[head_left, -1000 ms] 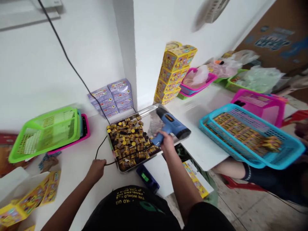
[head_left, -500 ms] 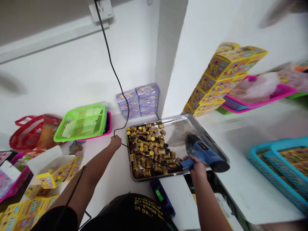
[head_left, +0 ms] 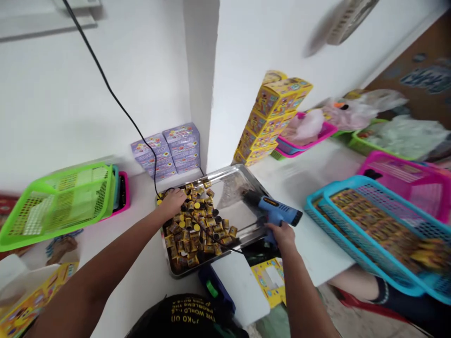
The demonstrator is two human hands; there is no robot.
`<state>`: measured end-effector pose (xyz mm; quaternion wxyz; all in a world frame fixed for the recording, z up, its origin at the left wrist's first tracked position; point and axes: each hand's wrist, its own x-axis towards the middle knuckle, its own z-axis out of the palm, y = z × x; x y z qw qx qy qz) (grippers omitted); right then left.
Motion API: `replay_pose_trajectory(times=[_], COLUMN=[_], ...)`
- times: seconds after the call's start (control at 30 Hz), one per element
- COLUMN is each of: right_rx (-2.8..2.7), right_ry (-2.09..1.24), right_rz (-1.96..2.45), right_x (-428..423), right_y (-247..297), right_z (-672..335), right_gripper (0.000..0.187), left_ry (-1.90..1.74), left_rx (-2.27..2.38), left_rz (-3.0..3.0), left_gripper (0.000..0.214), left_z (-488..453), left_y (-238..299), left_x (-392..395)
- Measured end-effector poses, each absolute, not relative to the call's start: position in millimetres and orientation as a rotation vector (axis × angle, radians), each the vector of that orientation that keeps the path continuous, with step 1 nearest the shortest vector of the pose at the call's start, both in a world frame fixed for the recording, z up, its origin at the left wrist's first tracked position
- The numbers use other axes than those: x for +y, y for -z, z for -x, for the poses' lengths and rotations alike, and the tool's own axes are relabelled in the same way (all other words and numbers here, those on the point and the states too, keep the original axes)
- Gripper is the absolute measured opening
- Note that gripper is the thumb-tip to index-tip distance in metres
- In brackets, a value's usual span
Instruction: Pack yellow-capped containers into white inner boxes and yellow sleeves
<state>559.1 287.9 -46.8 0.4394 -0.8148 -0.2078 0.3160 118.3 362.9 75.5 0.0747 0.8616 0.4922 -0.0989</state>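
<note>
In my right hand is a blue heat gun, gripped by its handle. Its dark nozzle points left over the bare side of a metal tray. Heaped across the tray's left side are many small yellow-and-brown wrapped tubs, some showing yellow or black ends. My left hand is over the upper left of the heap, fingers closed around the black power cord, which runs to it from above; the fingertips are partly hidden. More cord crosses the tubs toward the heat gun.
Purple boxes and a tall stack of yellow boxes stand behind the tray. Left is a green basket; right are blue baskets of packed pieces and pink baskets. A white-topped box sits at the front edge. Another person's leg shows lower right.
The view has swung to the right. My left hand has moved from beside the tray to over the tubs. The heat gun is still in my right hand, now nearer the tray's right edge.
</note>
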Motion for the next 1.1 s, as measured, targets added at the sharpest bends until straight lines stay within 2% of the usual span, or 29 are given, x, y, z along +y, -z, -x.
replay_pose_trajectory(times=[0.13, 0.33, 0.43, 0.53, 0.63, 0.7, 0.77, 0.87, 0.93, 1.0, 1.1], right_rx=[-0.897, -0.982, -0.932, -0.961, -1.115, -1.243, -1.379, -1.596, -1.682, -1.748, -1.879], right_ry=[-0.653, -0.553, -0.532, -0.464, -0.186, 0.015, 0.092, 0.005, -0.12, -0.244, -0.295], right_rz=[2.455, 2.614, 2.556, 2.478, 2.337, 2.169, 1.983, 1.725, 1.59, 1.483, 1.387], right_x=[285.3, 272.2, 262.8, 250.1, 233.8, 222.0, 208.6, 186.4, 175.4, 169.1, 162.9], right_y=[39.9, 44.7, 56.0, 70.3, 83.0, 86.1, 82.4, 68.9, 60.6, 52.6, 37.3], right_z=[-553.3, -522.7, -520.5, -519.3, -514.4, -508.4, -496.6, -456.9, -417.1, -380.9, -364.1], right_gripper=[0.027, 0.076, 0.086, 0.088, 0.079, 0.065, 0.048, 0.026, 0.018, 0.018, 0.02], left_ry=[0.082, -0.192, -0.226, 0.003, 0.154, 0.138, 0.058, -0.211, -0.481, -0.674, -0.685], left_rx=[1.21, 1.012, 0.975, 1.115, 1.468, 1.648, 1.641, 1.485, 1.463, 1.503, 1.628], left_rz=[-2.877, -3.1, -3.157, -3.107, -2.94, -2.768, -2.661, -2.674, -2.654, -2.54, -2.135], left_gripper=[0.027, 0.023, 0.025, 0.027, 0.038, 0.047, 0.049, 0.041, 0.036, 0.028, 0.024], left_z=[-159.7, -216.1, -231.7, -231.7, -219.6, -206.9, -189.9, -147.7, -106.7, -65.9, -28.3], left_y=[-88.4, -98.8, -85.8, -60.4, -36.5, -27.2, -21.1, -3.1, 18.8, 38.6, 42.1], left_x=[376.4, 414.9, 426.4, 423.6, 408.9, 391.9, 364.3, 297.6, 243.2, 188.5, 115.5])
